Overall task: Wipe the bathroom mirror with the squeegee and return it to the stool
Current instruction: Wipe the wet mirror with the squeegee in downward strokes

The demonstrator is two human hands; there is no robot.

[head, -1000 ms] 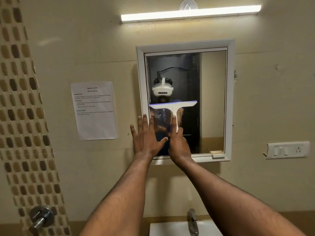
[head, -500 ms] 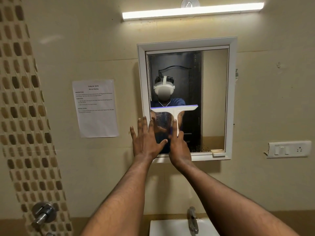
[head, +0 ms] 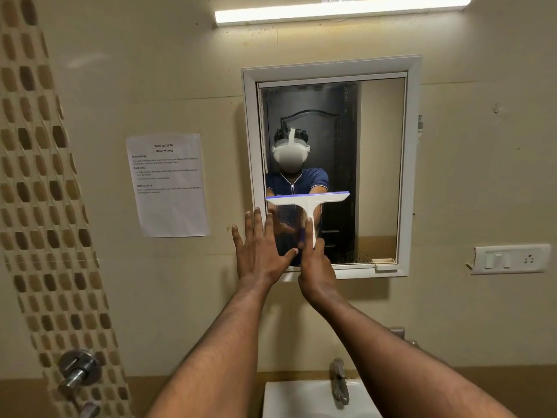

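Note:
A white-framed mirror (head: 379, 164) hangs on the beige wall. The white squeegee (head: 307, 200), with a blue rubber edge along its top, lies flat against the lower left of the glass. My right hand (head: 316, 263) grips its handle from below, index finger stretched up along it. My left hand (head: 259, 251) rests flat with fingers spread on the mirror's lower left frame and glass, just left of the handle. Water drops show on the glass under the blade. The stool is out of view.
A white sink (head: 319, 399) with a chrome tap (head: 340, 381) sits below my arms. A printed sheet (head: 167, 185) is taped to the wall on the left. A switch plate (head: 509, 259) is at the right, a chrome valve (head: 77, 371) low left, a tube light (head: 340, 9) above.
The squeegee blade has slid down the glass with my right hand. My left hand has stayed flat at the mirror's lower left corner.

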